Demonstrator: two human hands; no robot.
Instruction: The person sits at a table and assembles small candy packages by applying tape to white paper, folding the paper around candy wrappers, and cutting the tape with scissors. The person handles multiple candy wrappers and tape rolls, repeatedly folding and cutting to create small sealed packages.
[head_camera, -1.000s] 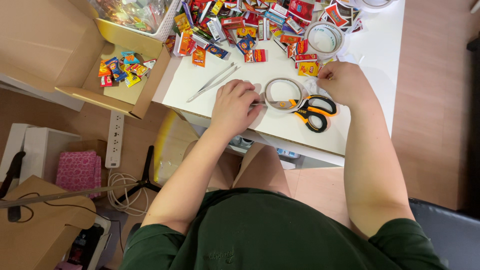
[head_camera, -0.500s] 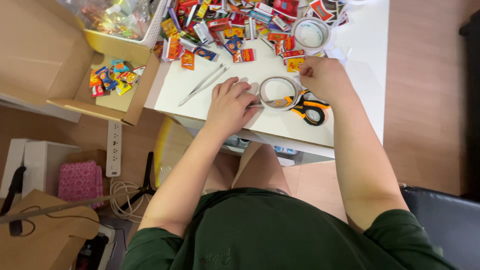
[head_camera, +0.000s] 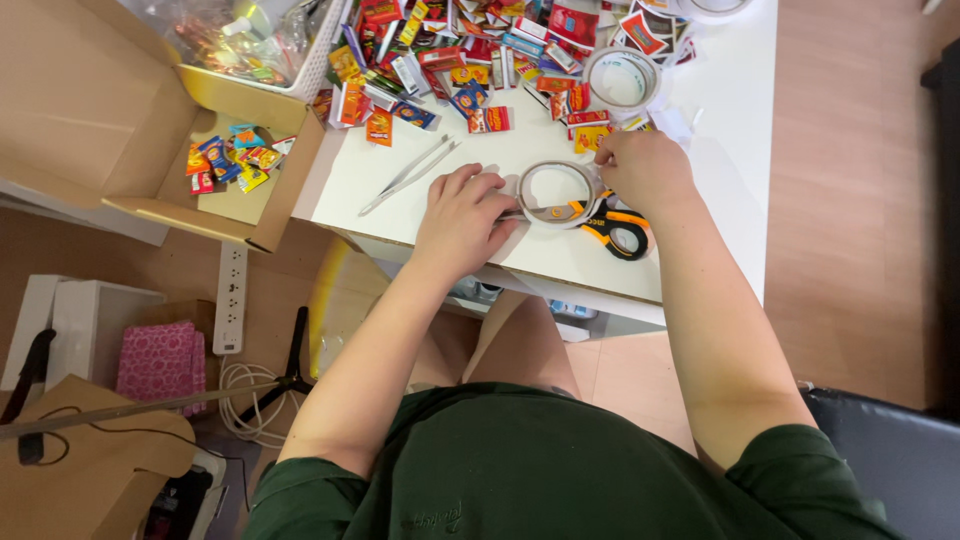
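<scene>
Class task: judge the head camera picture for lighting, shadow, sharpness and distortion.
Head view: even, soft light on the white table; faint shadows beside the right hand and under the left hand; hands and tape roll sharp; the steep downward angle makes the forearms loom large.

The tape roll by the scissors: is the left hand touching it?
Touching: in the head view, the left hand has fingertips against the tape roll.

white table (head_camera: 730, 150), orange-black scissors (head_camera: 612, 225), pink box (head_camera: 158, 360)
</scene>
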